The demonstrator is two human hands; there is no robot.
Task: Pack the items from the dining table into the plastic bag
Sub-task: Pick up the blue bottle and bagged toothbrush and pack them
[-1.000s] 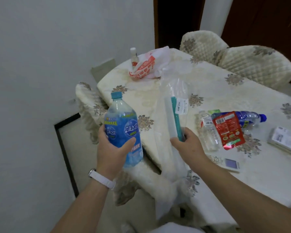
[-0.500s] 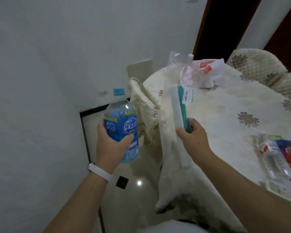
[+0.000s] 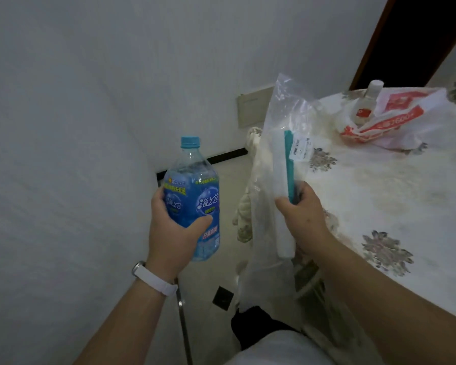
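Note:
My left hand point(image 3: 173, 233) grips an upright blue-labelled drink bottle point(image 3: 195, 196) with a blue cap, held off the table's left edge. My right hand point(image 3: 304, 214) holds a clear plastic bag point(image 3: 277, 122) that hangs down beside the table. Through the bag I see a long white and teal item point(image 3: 284, 185) with a price sticker, pinched in the same hand. The bottle stands left of the bag, apart from it. The dining table point(image 3: 395, 185) with a floral cloth lies to the right.
A red-and-white shopping bag point(image 3: 395, 119) and a small white-capped bottle point(image 3: 366, 101) sit at the table's far end. A cloth-covered chair point(image 3: 248, 196) stands between bottle and table. White wall at left, tiled floor below, dark doorway at top right.
My view has swung left, so the items on the table's right side have left the frame. Both hands keep their grips, with bottle and bag still side by side.

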